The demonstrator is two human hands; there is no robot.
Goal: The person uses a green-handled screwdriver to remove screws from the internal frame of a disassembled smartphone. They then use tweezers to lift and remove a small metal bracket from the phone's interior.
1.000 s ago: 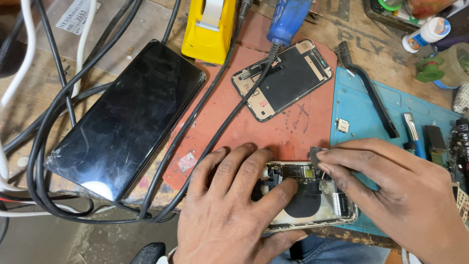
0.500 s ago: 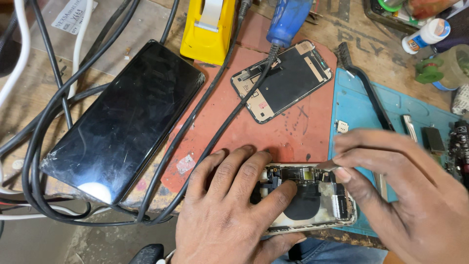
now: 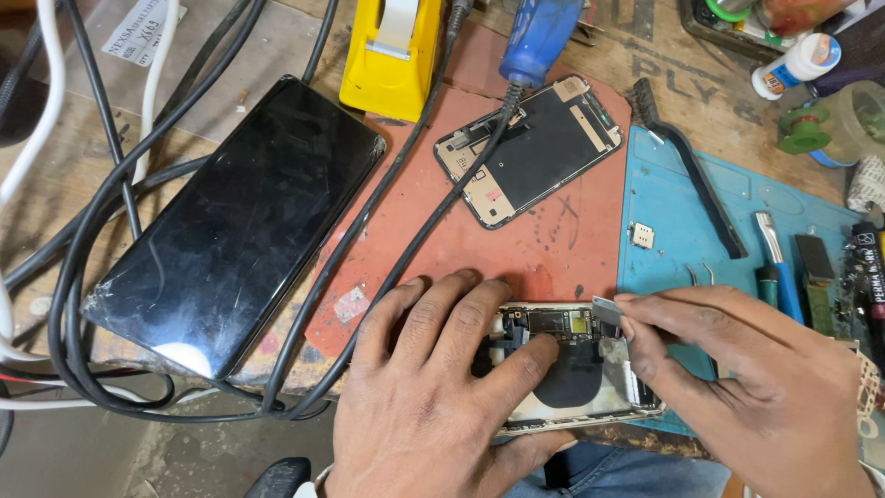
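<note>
Opened phone body (image 3: 581, 369) lies at the near edge of the bench (image 3: 83, 166), straddling the red mat (image 3: 516, 249) and the blue mat (image 3: 673, 212), internals up: dark board along its far edge, round dark coil in the middle. Left hand (image 3: 433, 397) lies flat over the left part of the body, fingers (image 3: 461, 318) spread, one fingertip pressing down near the board. Right hand (image 3: 747, 378) comes in from the right, thumb and forefinger pinching a small thin grey metal piece (image 3: 607, 312) just at the body's far right corner; whether it touches the frame there, cannot tell. Judgement: the step is fine placement or lifting of that piece at the corner. To do it well, keep the left hand's weight steady so the body cannot slide on the mat seam, keep the pinch light and low, and move the piece flat rather than tilted, since the board's connectors sit right beside it. A black cable (image 3: 406, 249) crosses the red mat close to the left hand; keep the wrist off it. Far side: detached back plate (image 3: 535, 152), dark tablet (image 3: 240, 221) to the left, tweezers (image 3: 701, 274) and a blue-handled tool (image 3: 774, 267) on the blue mat.
</note>
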